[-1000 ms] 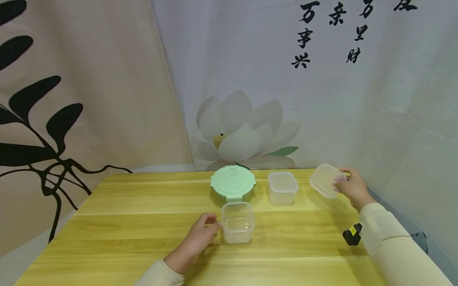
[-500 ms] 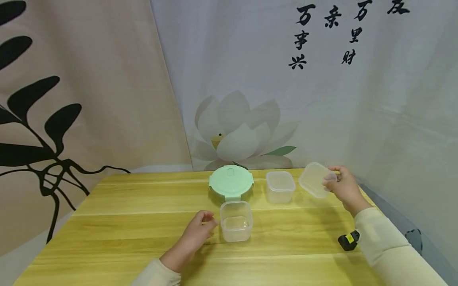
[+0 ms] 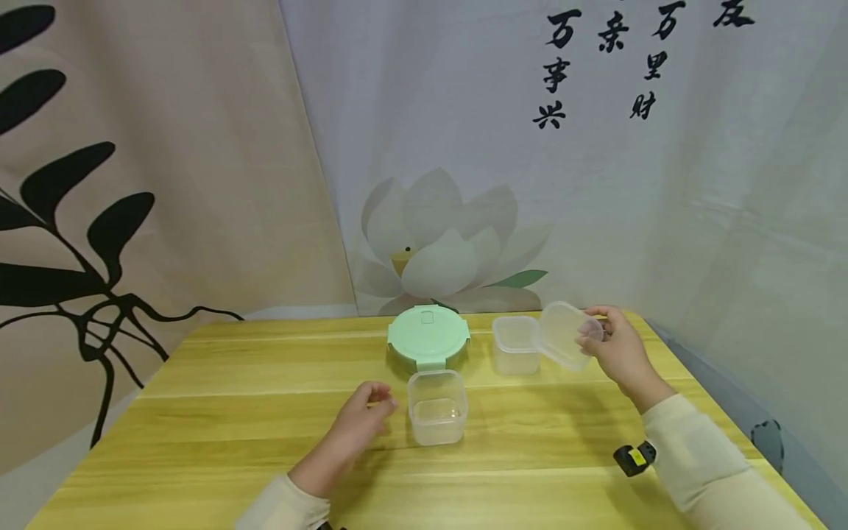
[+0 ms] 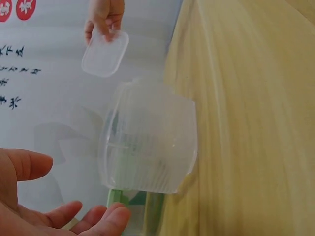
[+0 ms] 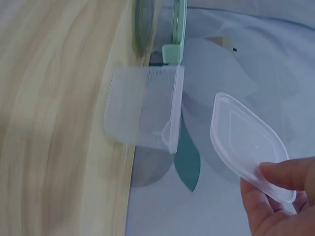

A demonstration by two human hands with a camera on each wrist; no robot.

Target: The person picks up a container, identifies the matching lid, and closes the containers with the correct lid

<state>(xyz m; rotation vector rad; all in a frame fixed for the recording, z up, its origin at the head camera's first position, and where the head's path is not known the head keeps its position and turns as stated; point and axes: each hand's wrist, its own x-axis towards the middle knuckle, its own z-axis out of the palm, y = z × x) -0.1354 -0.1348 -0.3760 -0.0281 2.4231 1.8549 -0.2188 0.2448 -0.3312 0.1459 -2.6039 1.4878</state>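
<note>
My right hand [image 3: 621, 352] pinches a clear square plastic lid [image 3: 563, 336] by its edge, thumb on one face and fingers behind. The lid is tilted in the air, beside a square clear container [image 3: 516, 357] that appears to have a lid on. Nearer me stands a lidless clear container [image 3: 437, 421] on the table. Just left of it is my left hand [image 3: 358, 423], thumb and fingers relaxed and apart; in the left wrist view there is a gap between the fingers [image 4: 115, 219] and the container [image 4: 152, 137].
A round container with a mint-green clip lid [image 3: 428, 335] stands at the back, behind the lidless container. Below my right sleeve a small black and yellow device [image 3: 634, 458] shows at the wrist. A printed curtain [image 3: 457, 147] hangs behind the wooden table [image 3: 218, 412].
My right hand has moved left with the lid, which now overlaps the back clear container in the head view. The left hand has drawn slightly away from the lidless container.
</note>
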